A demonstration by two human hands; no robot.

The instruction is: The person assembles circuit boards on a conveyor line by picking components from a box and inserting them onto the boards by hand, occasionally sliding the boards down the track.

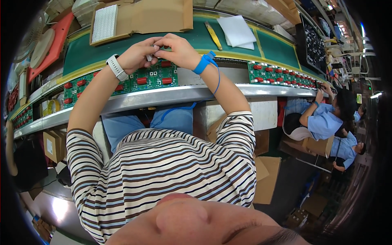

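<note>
My left hand [138,56] and my right hand [176,51] meet just above a green circuit board [153,80] with red block parts. Between their fingertips they pinch a small pale part [150,57]; which hand bears it I cannot tell. A white watch [116,67] sits on my left wrist. On my right wrist is a blue strap [203,63] with a blue coiled cord hanging down. The board lies on a metal rail [171,94] in front of a green conveyor belt [204,38].
More green boards lie along the rail at left [75,88] and right [281,75]. On the belt lie a cardboard tray with a white pad [104,23], yellow tweezers [213,35] and white sheets [238,30]. Co-workers in blue [324,118] sit at right. Cardboard boxes [267,179] stand below.
</note>
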